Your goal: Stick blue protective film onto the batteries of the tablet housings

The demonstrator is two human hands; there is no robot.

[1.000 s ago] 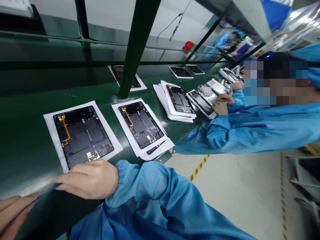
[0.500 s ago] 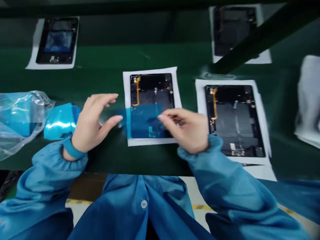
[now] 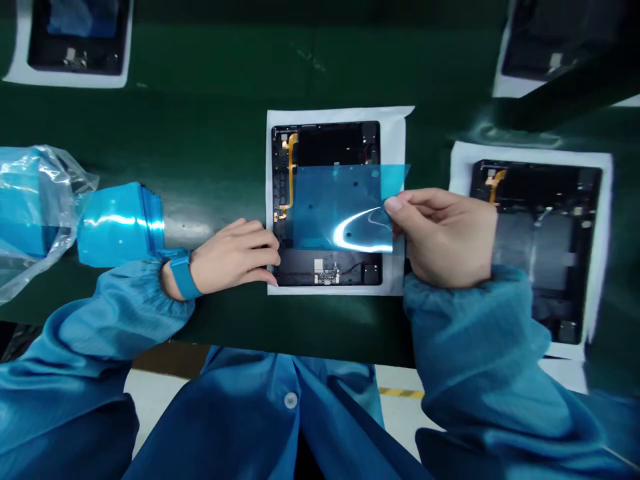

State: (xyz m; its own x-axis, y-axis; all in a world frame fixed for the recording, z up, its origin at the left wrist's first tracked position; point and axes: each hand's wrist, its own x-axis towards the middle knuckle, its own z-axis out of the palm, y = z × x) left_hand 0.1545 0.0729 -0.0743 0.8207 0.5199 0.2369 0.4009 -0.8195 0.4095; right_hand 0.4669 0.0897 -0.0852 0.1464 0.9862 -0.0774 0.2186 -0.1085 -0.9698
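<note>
A translucent blue film lies over the middle of an open tablet housing, its right part reaching past the housing's edge. Thumb and fingers of my right hand pinch the film at its right side. The housing shows black inner parts, an orange flex cable and a small circuit board along the bottom. Under it is a white sheet. My left hand rests with outstretched fingers touching the left edge of the housing and sheet, grasping nothing.
To the left are a stack of blue films and a clear plastic bag with more blue sheets. Another open housing lies on white paper at right. Two more housings lie farther back, partly cut off. A dark bar crosses the upper right.
My right hand has carried the blue film up and to the right over the housing. My left hand has come down to the housing's left edge. The whole view has shifted.
</note>
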